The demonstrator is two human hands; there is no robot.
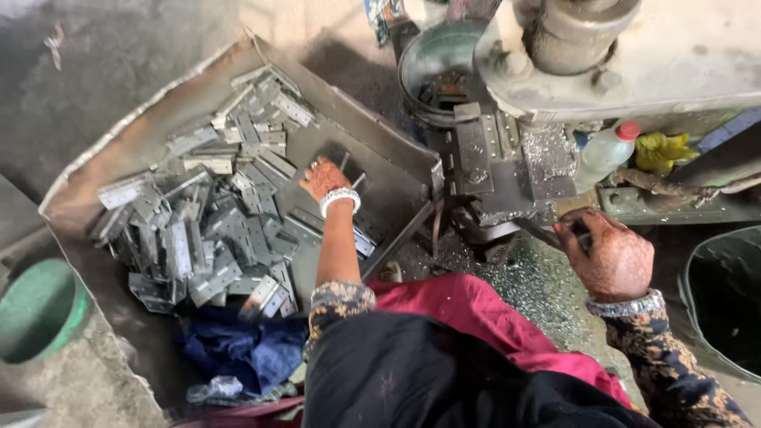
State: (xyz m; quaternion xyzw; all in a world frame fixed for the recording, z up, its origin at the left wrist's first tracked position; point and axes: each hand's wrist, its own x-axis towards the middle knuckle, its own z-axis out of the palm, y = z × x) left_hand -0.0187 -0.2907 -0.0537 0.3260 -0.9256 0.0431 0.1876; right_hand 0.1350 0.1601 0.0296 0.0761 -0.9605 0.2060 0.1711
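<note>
Metal plates (208,230): flat grey hinge-like pieces with small holes, lying in a loose jumbled pile, overlapping at all angles, some standing on edge.
Location of plates: filling the left and middle of the metal tray (372,147), left of the machine.
Tray: a wide, shallow sheet-metal bin with raised dented walls; its right portion is showing bare floor.
Green bucket (40,309): sitting at the far left, below the tray; contents cannot be told.
Round pan (436,59): sitting behind the machine, holding dark bits too small to identify.
Dark bin (725,297): standing at the right edge, inside in shadow.
Bottle (604,152): clear plastic with a red cap, leaning beside the machine (507,158).
Blue cloth (238,349): bunching at the near edge of the tray.
Left hand (323,177): reaching forward into the tray, arm extended, palm down, fingers curling onto the plates at the pile's right edge; whether it is gripping one cannot be told.
Right hand (609,252): resting low at the machine's right, fingers clenching around a dark lever (543,234).
</note>
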